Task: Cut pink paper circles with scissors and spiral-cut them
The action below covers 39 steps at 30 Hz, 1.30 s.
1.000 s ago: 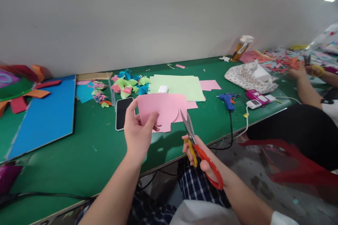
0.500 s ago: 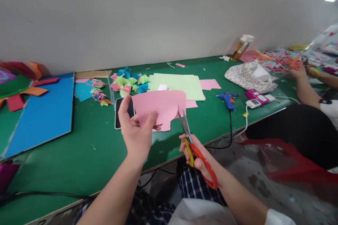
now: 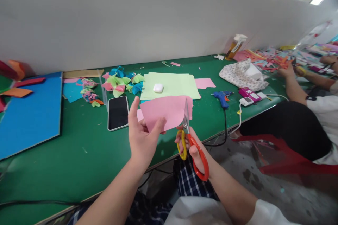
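Note:
My left hand pinches a pink sheet of paper by its lower left corner and holds it up over the near edge of the green table. My right hand grips scissors with one yellow and one orange handle loop. The blades point up and cut into the pink sheet's right side, along a curved edge. More pink paper lies on the table behind the held sheet.
A black phone lies left of my hands. Light green sheets carry a white earbud case. Folded paper flowers, a blue board, a blue glue gun and a patterned cloth lie around. Another person sits at the right.
The scissors have moved up into the pink sheet and their blades have closed. The sheet has turned and dropped slightly toward me. The view has shifted to the right.

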Tool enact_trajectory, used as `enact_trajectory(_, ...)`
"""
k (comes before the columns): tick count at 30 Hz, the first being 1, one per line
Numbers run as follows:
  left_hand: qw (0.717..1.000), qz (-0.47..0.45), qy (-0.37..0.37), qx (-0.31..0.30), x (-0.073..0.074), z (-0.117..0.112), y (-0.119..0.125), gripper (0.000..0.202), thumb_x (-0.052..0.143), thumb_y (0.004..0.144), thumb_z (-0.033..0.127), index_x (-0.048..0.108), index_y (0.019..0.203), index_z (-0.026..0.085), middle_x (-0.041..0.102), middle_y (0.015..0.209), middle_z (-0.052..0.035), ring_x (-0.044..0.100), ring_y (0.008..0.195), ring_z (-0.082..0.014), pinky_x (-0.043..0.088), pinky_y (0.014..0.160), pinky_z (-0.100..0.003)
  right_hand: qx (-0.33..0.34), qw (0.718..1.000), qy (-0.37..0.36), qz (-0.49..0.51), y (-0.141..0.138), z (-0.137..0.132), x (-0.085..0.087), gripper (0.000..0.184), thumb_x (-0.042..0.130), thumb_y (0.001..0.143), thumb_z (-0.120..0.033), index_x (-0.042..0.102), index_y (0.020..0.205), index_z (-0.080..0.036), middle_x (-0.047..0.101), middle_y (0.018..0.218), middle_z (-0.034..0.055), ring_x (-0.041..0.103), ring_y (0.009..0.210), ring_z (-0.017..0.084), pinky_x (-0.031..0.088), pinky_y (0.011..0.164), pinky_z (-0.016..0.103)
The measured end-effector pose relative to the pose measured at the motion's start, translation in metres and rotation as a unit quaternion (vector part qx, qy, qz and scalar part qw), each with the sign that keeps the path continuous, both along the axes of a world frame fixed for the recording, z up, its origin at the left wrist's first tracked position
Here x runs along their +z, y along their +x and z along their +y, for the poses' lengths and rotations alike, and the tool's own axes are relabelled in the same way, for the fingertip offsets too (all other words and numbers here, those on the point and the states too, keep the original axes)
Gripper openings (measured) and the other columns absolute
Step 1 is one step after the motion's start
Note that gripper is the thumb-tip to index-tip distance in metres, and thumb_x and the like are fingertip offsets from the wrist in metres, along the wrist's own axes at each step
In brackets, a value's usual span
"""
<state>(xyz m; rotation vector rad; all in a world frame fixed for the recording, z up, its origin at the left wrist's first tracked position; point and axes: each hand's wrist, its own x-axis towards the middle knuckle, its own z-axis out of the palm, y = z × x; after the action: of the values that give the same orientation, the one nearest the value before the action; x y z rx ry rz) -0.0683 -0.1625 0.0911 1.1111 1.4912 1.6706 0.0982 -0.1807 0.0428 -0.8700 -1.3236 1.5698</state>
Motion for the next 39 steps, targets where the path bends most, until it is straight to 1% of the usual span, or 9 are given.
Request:
enact_trajectory(3, 1.0, -0.009, -0.011, -0.015, -0.001, 0.001, 0.0, 0.101, 0.085, 0.071, 0.035, 0.03, 0.155, 0.027, 0.069, 0.082, -0.0005, 0.068, 0.058, -0.018, 0.063, 0.054, -0.031, -0.004, 1.0, -0.019, 0.009, 0.0, 0.0, -0.001, 0.083, 0.06, 0.07, -0.089, 0.049, 0.126, -0.03, 0.053, 0.095, 0.0032, 0.044, 0.066, 0.016, 0.042, 0.06, 0.031)
enact_trajectory(6, 1.0, -0.008, -0.011, -0.013, -0.002, 0.001, -0.001, 0.099, 0.085, 0.072, 0.037, 0.031, 0.155, 0.028, 0.07, 0.087, -0.002, 0.068, 0.058, -0.018, 0.063, 0.055, -0.031, -0.007, 1.0, -0.015, 0.011, 0.0, 0.0, -0.003, 0.083, 0.061, 0.071, -0.088, 0.049, 0.128, -0.03, 0.053, 0.097, 0.0036, 0.045, 0.068, 0.016, 0.044, 0.064, 0.032)
enact_trajectory(10, 1.0, -0.003, 0.003, 0.004, -0.003, 0.002, -0.001, 0.097, 0.084, 0.073, 0.034, 0.033, 0.155, 0.027, 0.069, 0.08, 0.0004, 0.067, 0.055, -0.0158, 0.064, 0.055, -0.029, -0.004, 1.0, 0.002, -0.017, 0.0, 0.002, -0.007, 0.097, 0.061, 0.063, -0.093, 0.045, 0.133, -0.027, 0.055, 0.102, 0.0054, 0.043, 0.067, 0.015, 0.045, 0.066, 0.034)
enact_trajectory(12, 1.0, 0.0, 0.018, 0.014, -0.004, 0.004, -0.001, 0.099, 0.084, 0.073, 0.032, 0.032, 0.156, 0.024, 0.068, 0.076, 0.0021, 0.065, 0.052, -0.0142, 0.063, 0.053, -0.028, -0.001, 1.0, 0.004, -0.024, 0.0, 0.002, -0.008, 0.099, 0.06, 0.062, -0.093, 0.044, 0.134, -0.027, 0.056, 0.104, 0.0056, 0.044, 0.069, 0.015, 0.045, 0.068, 0.034)
enact_trajectory(14, 0.999, 0.002, 0.032, 0.014, -0.006, 0.006, -0.001, 0.102, 0.084, 0.071, 0.03, 0.03, 0.157, 0.021, 0.068, 0.076, 0.0025, 0.063, 0.05, -0.0129, 0.063, 0.051, -0.027, 0.003, 1.0, 0.001, -0.02, 0.0, 0.002, -0.008, 0.097, 0.061, 0.065, -0.092, 0.045, 0.135, -0.027, 0.055, 0.106, 0.0053, 0.046, 0.071, 0.015, 0.046, 0.071, 0.034)
enact_trajectory(19, 0.999, 0.0, 0.036, -0.015, -0.012, 0.008, -0.001, 0.106, 0.085, 0.07, 0.029, 0.027, 0.158, 0.023, 0.07, 0.095, -0.004, 0.062, 0.051, -0.0096, 0.062, 0.048, -0.026, -0.014, 1.0, -0.009, 0.01, -0.002, -0.002, -0.007, 0.085, 0.061, 0.07, -0.088, 0.049, 0.13, -0.029, 0.054, 0.104, 0.0036, 0.046, 0.071, 0.014, 0.045, 0.069, 0.033)
enact_trajectory(25, 0.999, -0.015, 0.037, -0.026, -0.013, 0.008, 0.001, 0.108, 0.087, 0.069, 0.028, 0.028, 0.158, 0.022, 0.066, 0.086, 0.0006, 0.06, 0.048, -0.0086, 0.061, 0.046, -0.026, -0.021, 0.999, -0.022, 0.027, -0.003, -0.004, -0.004, 0.078, 0.062, 0.073, -0.085, 0.05, 0.127, -0.031, 0.052, 0.1, 0.0015, 0.044, 0.07, 0.013, 0.043, 0.064, 0.029)
enact_trajectory(31, 0.999, -0.021, 0.039, -0.03, -0.011, 0.007, 0.002, 0.11, 0.088, 0.069, 0.026, 0.025, 0.159, 0.02, 0.064, 0.076, 0.0033, 0.061, 0.049, -0.0105, 0.061, 0.045, -0.026, -0.036, 0.998, -0.046, 0.02, -0.004, -0.004, 0.0, 0.081, 0.062, 0.069, -0.088, 0.049, 0.123, -0.029, 0.049, 0.095, 0.0003, 0.043, 0.07, 0.013, 0.042, 0.061, 0.027)
enact_trajectory(39, 0.999, -0.024, 0.031, -0.026, -0.008, 0.008, -0.002, 0.112, 0.087, 0.069, 0.027, 0.022, 0.16, 0.023, 0.069, 0.09, -0.0019, 0.063, 0.052, -0.0109, 0.063, 0.049, -0.027, -0.028, 0.996, -0.082, 0.027, -0.005, -0.004, 0.009, 0.082, 0.071, 0.061, -0.087, 0.05, 0.115, -0.028, 0.045, 0.088, -0.0018, 0.037, 0.064, 0.011, 0.033, 0.055, 0.024)
